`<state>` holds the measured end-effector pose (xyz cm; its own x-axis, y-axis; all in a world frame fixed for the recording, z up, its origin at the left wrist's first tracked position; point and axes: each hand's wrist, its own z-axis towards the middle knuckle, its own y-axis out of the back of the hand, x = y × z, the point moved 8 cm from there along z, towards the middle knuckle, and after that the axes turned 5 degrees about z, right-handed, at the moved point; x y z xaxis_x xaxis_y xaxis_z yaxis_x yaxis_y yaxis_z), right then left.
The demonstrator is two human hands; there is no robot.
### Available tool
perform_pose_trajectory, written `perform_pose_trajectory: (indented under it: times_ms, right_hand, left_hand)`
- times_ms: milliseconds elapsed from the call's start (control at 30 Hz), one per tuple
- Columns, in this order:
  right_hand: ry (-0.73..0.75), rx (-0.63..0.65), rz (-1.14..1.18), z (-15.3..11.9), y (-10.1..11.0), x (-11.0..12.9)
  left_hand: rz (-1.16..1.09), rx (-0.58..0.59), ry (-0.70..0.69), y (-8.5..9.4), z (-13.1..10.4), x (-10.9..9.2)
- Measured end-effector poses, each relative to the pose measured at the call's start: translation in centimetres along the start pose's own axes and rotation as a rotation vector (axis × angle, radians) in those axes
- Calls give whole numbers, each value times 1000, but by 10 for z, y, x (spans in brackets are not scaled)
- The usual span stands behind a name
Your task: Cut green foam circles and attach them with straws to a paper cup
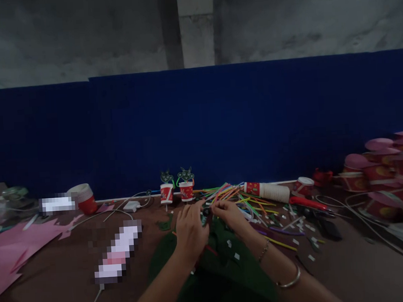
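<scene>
My left hand [192, 231] is closed, its fingers curled around a small dark round piece [207, 211] with a pale edge. From the other side, my right hand [229, 215] pinches at the same piece, thumb and fingertips together. Details of the piece are partly hidden by my fingers. Below both hands lies dark green material [224, 254] with white paper scraps on it. Just beyond them is a spread of coloured pipe cleaners [224, 193]. Two red paper cups [167, 194] stand further back, each topped by a dark cat-like figure with bent coloured arms.
A row of nested paper cups [274, 192] lies at the back right, near a red-handled tool [307, 203]. Pink-topped red cups [380, 174] pile up at far right. Left are pink paper [19, 244], a blurred-out phone [119, 254], stacked cups [85, 201] and a white charger [131, 206].
</scene>
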<state>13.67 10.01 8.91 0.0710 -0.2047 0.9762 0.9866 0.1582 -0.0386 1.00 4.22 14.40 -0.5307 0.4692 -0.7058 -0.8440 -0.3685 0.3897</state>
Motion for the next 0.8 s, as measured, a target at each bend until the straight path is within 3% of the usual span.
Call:
perform_pose_trajectory:
  times_ms: [100,167,267,333,400,467,600,800]
  right_hand:
    - [-5,19,-46,5,-4,1]
    - [4,-50,-91,8,3,1]
    - [3,-155,-95,11,13,-6]
    - [-40,-160,-67,12,13,-18]
    - [-81,-105,-25,10,3,-29]
    - [-103,-18,35,5,-13,-37]
    - [-202,88,101,-8,-37,-50]
    - [-234,168,185,-13,-46,-55]
  left_hand:
    - [46,-33,-21,8,0,1]
    - [83,-48,-2,21,2,10]
    - [205,-63,183,51,7,49]
    - [300,75,368,61,4,86]
    - [301,305,571,57,-9,122]
    - [154,408,740,49,-25,143]
    - [7,343,831,33,-37,152]
    - [-261,254,964,8,-46,160]
